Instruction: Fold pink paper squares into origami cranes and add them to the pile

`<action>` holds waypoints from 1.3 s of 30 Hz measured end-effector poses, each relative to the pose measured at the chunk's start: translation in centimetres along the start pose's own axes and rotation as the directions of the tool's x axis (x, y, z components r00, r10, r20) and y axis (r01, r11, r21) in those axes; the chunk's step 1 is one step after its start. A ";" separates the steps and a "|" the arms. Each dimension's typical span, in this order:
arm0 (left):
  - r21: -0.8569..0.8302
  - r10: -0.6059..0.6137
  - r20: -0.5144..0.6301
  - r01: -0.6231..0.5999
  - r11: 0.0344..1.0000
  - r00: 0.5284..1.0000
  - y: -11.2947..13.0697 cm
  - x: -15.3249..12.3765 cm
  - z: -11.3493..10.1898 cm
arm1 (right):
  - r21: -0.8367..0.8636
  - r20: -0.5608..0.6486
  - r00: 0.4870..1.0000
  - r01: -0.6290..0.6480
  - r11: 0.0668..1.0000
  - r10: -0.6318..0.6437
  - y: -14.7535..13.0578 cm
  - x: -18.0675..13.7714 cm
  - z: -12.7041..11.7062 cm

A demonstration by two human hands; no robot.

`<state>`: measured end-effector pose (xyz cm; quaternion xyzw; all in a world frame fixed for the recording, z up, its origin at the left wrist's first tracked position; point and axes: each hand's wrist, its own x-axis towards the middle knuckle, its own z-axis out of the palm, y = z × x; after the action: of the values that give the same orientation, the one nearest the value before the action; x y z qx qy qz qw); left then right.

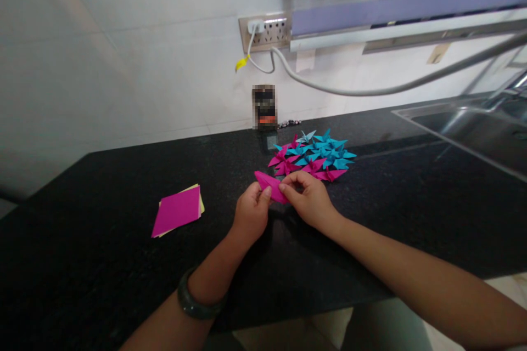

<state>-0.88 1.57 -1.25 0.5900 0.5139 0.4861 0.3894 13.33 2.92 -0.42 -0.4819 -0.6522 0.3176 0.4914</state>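
Note:
A folded pink origami paper (270,186), narrow and pointed at its far left end, is held up over the dark counter between both hands. My left hand (252,209) pinches its lower left side, thumb on top. On the right end, my right hand (309,197) grips it between thumb and forefinger; the other fingers are curled and partly hidden. Just beyond my hands lies a group of folded paper cranes, several blue ones (327,148) and several pink ones (286,164), with one pale crane (307,136) at the back.
A stack of square paper (177,211), pink on top with yellow edges showing, lies left on the black counter (102,263). A blurred dark box (264,107) stands by the wall. A metal sink (473,131) is at right; a grey hose (349,90) crosses the wall below a socket panel (274,32).

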 end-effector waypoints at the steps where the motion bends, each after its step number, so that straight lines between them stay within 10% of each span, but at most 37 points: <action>1: -0.033 -0.009 0.004 0.009 0.999 1.000 0.1 0.0 0.0 | 0.030 0.018 1.000 -0.021 0.999 0.021 0.0 0.1 0.0; 18: -0.353 -0.151 0.115 0.182 0.918 0.982 0.4 -0.1 0.1 | 0.247 0.315 0.917 -0.326 0.913 0.243 -0.3 0.4 -0.7; 27: 0.199 0.003 0.012 -0.005 0.980 1.000 0.4 0.0 -0.6 | 0.125 0.255 0.957 -0.176 0.976 0.140 0.2 0.6 -0.8; 39: 0.313 0.020 0.009 -0.022 0.950 1.000 1.2 -0.4 -0.3 | -0.100 0.354 0.927 -0.097 0.990 0.126 0.2 0.9 -1.4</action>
<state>-0.87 0.97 -0.09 0.6510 0.5770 0.4008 0.2875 14.66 3.76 0.10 -0.4715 -0.7149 0.4011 0.3251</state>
